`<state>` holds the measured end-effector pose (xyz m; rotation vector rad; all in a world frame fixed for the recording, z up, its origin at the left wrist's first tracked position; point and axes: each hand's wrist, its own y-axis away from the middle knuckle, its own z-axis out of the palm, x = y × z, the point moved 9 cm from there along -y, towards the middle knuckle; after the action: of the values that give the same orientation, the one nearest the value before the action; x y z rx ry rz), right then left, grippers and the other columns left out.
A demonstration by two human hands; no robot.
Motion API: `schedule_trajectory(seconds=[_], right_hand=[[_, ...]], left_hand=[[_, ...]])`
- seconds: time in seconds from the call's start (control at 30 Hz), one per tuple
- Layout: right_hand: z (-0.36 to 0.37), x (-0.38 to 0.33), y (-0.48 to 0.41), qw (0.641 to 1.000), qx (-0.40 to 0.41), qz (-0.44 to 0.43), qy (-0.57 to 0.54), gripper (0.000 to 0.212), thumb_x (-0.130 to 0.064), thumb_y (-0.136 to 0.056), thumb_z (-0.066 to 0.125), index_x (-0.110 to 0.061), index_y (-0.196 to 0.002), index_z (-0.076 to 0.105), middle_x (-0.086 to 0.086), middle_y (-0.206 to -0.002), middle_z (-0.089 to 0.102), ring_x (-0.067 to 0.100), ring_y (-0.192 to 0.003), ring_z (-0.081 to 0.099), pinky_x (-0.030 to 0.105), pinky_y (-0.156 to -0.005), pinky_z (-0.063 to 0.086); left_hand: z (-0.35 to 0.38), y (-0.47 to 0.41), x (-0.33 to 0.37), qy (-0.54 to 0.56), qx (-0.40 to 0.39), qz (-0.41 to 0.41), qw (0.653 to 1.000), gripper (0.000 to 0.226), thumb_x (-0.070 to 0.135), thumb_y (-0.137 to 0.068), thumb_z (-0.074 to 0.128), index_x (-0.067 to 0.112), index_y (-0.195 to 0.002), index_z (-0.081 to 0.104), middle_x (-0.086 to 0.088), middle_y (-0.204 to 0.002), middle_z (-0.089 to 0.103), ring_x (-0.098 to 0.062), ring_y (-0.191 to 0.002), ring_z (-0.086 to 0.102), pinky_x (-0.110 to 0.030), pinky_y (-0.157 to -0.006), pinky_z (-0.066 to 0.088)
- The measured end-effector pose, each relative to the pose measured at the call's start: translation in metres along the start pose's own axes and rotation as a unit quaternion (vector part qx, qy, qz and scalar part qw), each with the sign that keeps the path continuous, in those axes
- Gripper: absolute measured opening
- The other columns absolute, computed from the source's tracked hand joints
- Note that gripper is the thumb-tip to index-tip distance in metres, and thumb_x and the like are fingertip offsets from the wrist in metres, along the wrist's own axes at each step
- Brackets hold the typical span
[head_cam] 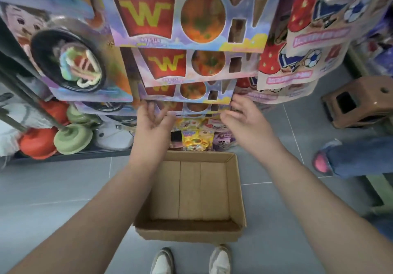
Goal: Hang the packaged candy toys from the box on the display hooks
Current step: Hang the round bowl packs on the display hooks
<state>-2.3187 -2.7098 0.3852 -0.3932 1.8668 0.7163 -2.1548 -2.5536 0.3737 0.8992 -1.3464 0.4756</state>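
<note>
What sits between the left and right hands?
Head view: a low-hanging W-logo package spans the gap between the left hand and the right hand; neither clearly grips it. Just below the gap is a yellow toy pack.

Matt brown cardboard box [234, 190] — glossy printed card packs [191, 18] — smooth grey floor tiles [63, 188].

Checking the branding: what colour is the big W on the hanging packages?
Yellow. The W sits on a red panel, clearest in the head view.
</note>
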Motion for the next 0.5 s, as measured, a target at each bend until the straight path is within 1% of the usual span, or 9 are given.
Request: schedule_trajectory(seconds=[0.03, 0.1, 0.17, 0.23, 0.27, 0.33, 0.4, 0.43, 0.5], right_hand=[[0.0, 0.001, 0.0, 1.0, -0.003, -0.008, 0.006, 0.058, -0.021, -0.098, 0.063, -0.026, -0.151, 0.04, -0.012, -0.144, 0.049, 0.002, -0.125, 0.057, 0.016, -0.087, 0.049], [-0.002, 0.004, 0.001, 1.0, -0.003, -0.018, 0.003, 0.056, -0.02, -0.098, 0.063, -0.026, -0.15, 0.042, -0.013, -0.141, 0.05, 0.003, -0.125, 0.057, 0.02, -0.095, 0.05], [-0.004, 0.005, 0.004, 1.0, -0.005, -0.018, -0.005, 0.051, -0.019, -0.097, 0.064, -0.033, -0.143, 0.046, -0.013, -0.145, 0.05, 0.001, -0.125, 0.057, 0.021, -0.097, 0.049], [-0.007, 0.006, 0.007, 1.0, -0.007, -0.017, -0.009, 0.047, -0.019, -0.097, 0.064, -0.041, -0.134, 0.047, -0.014, -0.148, 0.05, 0.0, -0.125, 0.057, 0.025, -0.101, 0.049], [-0.01, 0.006, 0.009, 1.0, -0.005, -0.015, -0.012, 0.047, -0.02, -0.096, 0.065, -0.042, -0.133, 0.047, -0.013, -0.148, 0.05, 0.0, -0.125, 0.057, 0.026, -0.103, 0.048], [-0.017, 0.005, 0.011, 1.0, -0.006, -0.011, -0.017, 0.049, -0.019, -0.096, 0.065, -0.035, -0.139, 0.047, -0.013, -0.148, 0.05, 0.0, -0.125, 0.058, 0.023, -0.099, 0.048], [-0.023, 0.004, 0.011, 1.0, -0.009, -0.007, -0.009, 0.054, -0.019, -0.097, 0.064, -0.029, -0.146, 0.045, -0.015, -0.145, 0.05, -0.001, -0.124, 0.058, 0.018, -0.094, 0.047], [-0.027, 0.003, 0.011, 1.0, -0.007, -0.004, -0.003, 0.054, -0.018, -0.098, 0.064, -0.029, -0.147, 0.044, -0.016, -0.145, 0.051, -0.001, -0.124, 0.058, 0.018, -0.094, 0.047], [-0.037, 0.003, 0.01, 1.0, 0.0, -0.002, 0.009, 0.053, -0.02, -0.098, 0.063, -0.029, -0.147, 0.045, -0.015, -0.144, 0.052, 0.0, -0.124, 0.057, 0.023, -0.1, 0.046]], left_hand=[[0.001, -0.001, 0.001, 0.017, 0.002, 0.0, 1.0, 0.065, 0.018, -0.096, 0.061, 0.024, -0.154, 0.033, 0.013, -0.153, 0.051, -0.004, -0.134, 0.056, -0.043, -0.118, 0.042], [0.006, -0.003, 0.001, 0.063, 0.008, -0.009, 0.998, 0.053, 0.011, -0.1, 0.059, 0.025, -0.147, 0.04, 0.014, -0.14, 0.062, -0.008, -0.131, 0.06, -0.043, -0.115, 0.045], [0.012, 0.0, 0.003, 0.097, 0.016, -0.024, 0.995, 0.058, 0.008, -0.103, 0.058, 0.02, -0.154, 0.034, 0.013, -0.135, 0.062, -0.005, -0.124, 0.064, -0.036, -0.111, 0.05], [0.013, 0.003, 0.003, 0.117, 0.026, -0.037, 0.992, 0.066, 0.011, -0.102, 0.063, 0.013, -0.158, 0.029, 0.009, -0.137, 0.06, -0.001, -0.117, 0.067, -0.032, -0.107, 0.053], [0.013, 0.003, 0.002, 0.125, 0.03, -0.043, 0.991, 0.07, 0.014, -0.099, 0.067, 0.012, -0.158, 0.03, 0.005, -0.142, 0.059, -0.003, -0.118, 0.067, -0.032, -0.106, 0.054], [0.015, 0.004, 0.002, 0.139, 0.03, -0.055, 0.988, 0.08, 0.021, -0.089, 0.075, 0.01, -0.156, 0.034, -0.003, -0.147, 0.058, -0.009, -0.123, 0.067, -0.034, -0.106, 0.055], [0.021, 0.004, 0.003, 0.157, 0.021, -0.066, 0.985, 0.085, 0.024, -0.08, 0.077, 0.009, -0.154, 0.037, -0.006, -0.147, 0.059, -0.013, -0.125, 0.067, -0.036, -0.106, 0.055], [0.023, 0.003, 0.004, 0.164, 0.018, -0.068, 0.984, 0.085, 0.024, -0.079, 0.078, 0.009, -0.153, 0.039, -0.007, -0.146, 0.06, -0.013, -0.124, 0.067, -0.036, -0.106, 0.055], [0.027, 0.001, 0.005, 0.162, 0.007, -0.068, 0.984, 0.083, 0.024, -0.078, 0.077, 0.009, -0.151, 0.041, -0.006, -0.145, 0.061, -0.014, -0.124, 0.067, -0.038, -0.106, 0.055]])
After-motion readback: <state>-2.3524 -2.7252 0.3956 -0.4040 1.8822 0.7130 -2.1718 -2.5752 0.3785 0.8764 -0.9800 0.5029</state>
